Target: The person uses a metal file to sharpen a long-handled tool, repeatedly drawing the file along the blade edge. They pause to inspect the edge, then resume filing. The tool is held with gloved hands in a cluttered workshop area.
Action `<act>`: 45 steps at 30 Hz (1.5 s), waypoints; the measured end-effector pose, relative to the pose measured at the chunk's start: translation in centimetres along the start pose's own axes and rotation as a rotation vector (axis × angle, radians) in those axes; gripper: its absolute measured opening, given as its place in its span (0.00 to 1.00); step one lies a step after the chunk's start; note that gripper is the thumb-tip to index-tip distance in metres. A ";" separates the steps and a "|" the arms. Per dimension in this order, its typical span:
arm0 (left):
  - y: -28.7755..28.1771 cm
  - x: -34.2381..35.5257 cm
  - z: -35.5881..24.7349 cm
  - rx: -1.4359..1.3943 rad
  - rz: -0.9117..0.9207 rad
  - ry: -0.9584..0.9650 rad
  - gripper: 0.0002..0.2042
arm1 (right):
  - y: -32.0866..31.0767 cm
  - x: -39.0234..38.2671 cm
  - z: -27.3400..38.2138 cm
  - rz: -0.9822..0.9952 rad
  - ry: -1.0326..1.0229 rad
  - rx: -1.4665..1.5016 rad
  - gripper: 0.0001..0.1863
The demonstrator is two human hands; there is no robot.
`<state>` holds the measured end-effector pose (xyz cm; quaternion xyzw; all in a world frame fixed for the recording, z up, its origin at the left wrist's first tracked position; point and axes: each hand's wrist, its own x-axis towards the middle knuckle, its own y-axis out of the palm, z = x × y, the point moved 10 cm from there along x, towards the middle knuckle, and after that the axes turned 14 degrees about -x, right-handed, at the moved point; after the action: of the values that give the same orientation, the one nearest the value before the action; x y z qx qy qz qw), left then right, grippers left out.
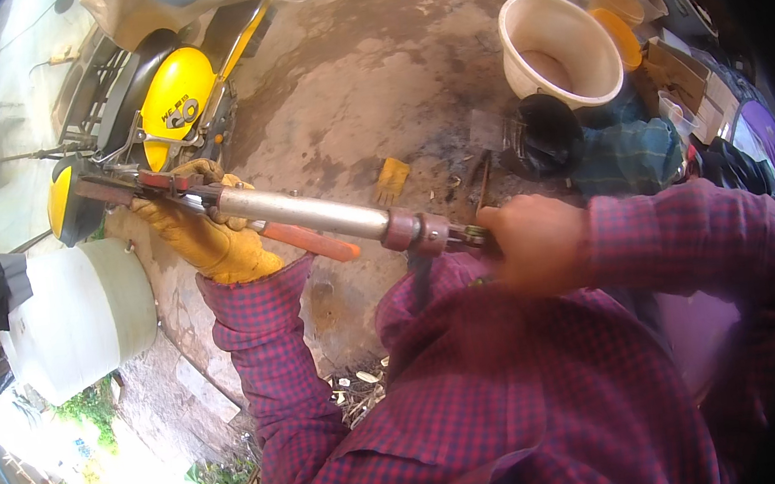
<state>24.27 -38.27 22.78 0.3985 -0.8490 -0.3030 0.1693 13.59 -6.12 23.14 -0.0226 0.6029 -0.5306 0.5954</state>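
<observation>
A long tool with a silver metal tube (309, 212) crosses in front of me, sloping down to the right. My left hand (207, 233), in a yellow work glove, is closed around its far-left end, where red metal parts and a dark jaw-like piece show. An orange handle (312, 240) sticks out beneath the tube beside the glove. Dark red collars (410, 230) ring the tube's right end. My bare right hand (539, 245), blurred, is closed at the narrow end piece past the collars; its fingertips are partly hidden.
A second yellow glove (391, 180) lies on the stained floor ahead. A yellow and black motorcycle (174, 94) stands at the far left, above a large white drum (84, 321). At the far right are a cream tub (565, 44), a black bag (546, 135) and cardboard boxes (672, 75).
</observation>
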 end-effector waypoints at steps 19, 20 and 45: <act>-4.5 1.9 -5.3 0.616 0.004 0.160 0.28 | -2.9 -8.7 2.6 0.519 0.007 -0.018 0.13; -4.8 1.9 -4.2 0.469 -0.005 0.073 0.29 | -2.7 -8.6 2.4 0.506 0.018 -0.012 0.13; 0.4 -1.2 1.1 0.002 -0.122 -0.071 0.31 | 0.8 -1.0 -0.8 -0.023 0.054 -0.046 0.14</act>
<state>24.26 -36.71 22.15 0.4384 -0.8289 -0.3261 0.1198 13.78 -4.67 23.06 -0.0289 0.6306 -0.5237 0.5720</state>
